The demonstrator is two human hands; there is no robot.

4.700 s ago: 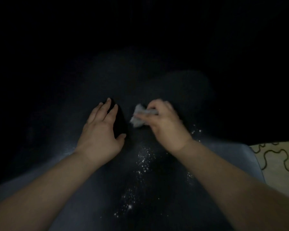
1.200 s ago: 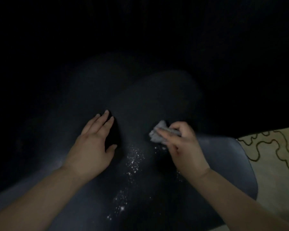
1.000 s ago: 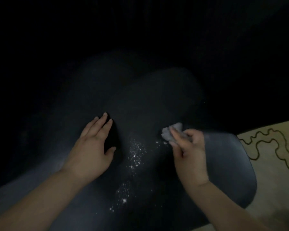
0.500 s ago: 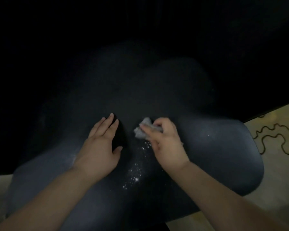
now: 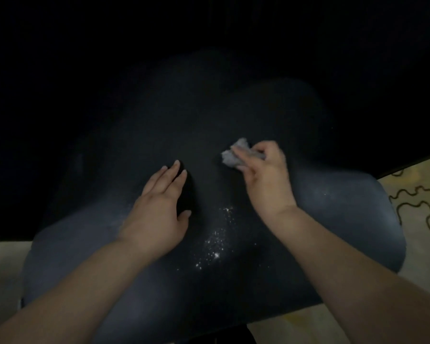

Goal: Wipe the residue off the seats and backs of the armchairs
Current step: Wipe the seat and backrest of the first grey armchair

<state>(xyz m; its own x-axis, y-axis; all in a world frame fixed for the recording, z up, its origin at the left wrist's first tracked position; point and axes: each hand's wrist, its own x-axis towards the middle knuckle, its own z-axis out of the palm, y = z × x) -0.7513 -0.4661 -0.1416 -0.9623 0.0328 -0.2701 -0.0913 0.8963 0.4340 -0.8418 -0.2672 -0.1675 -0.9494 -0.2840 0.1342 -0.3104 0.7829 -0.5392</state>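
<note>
A dark armchair [image 5: 345, 214] fills the dim view; its seat curves up into a back that fades into blackness. White powdery residue [image 5: 214, 247] is scattered on the seat between my arms. My left hand [image 5: 159, 209] lies flat on the seat with straight fingers, left of the residue. My right hand [image 5: 263, 177] grips a crumpled grey-white cloth [image 5: 233, 155] and presses it against the chair surface above the residue.
Pale floor with a dark wavy line pattern [image 5: 417, 207] shows to the right of the chair. A strip of light floor [image 5: 3, 264] shows at the left. Everything behind the chair is black.
My right hand with the cloth has moved up and to the right, away from the residue patch. My left hand has stayed flat on the seat. The view has shifted slightly.
</note>
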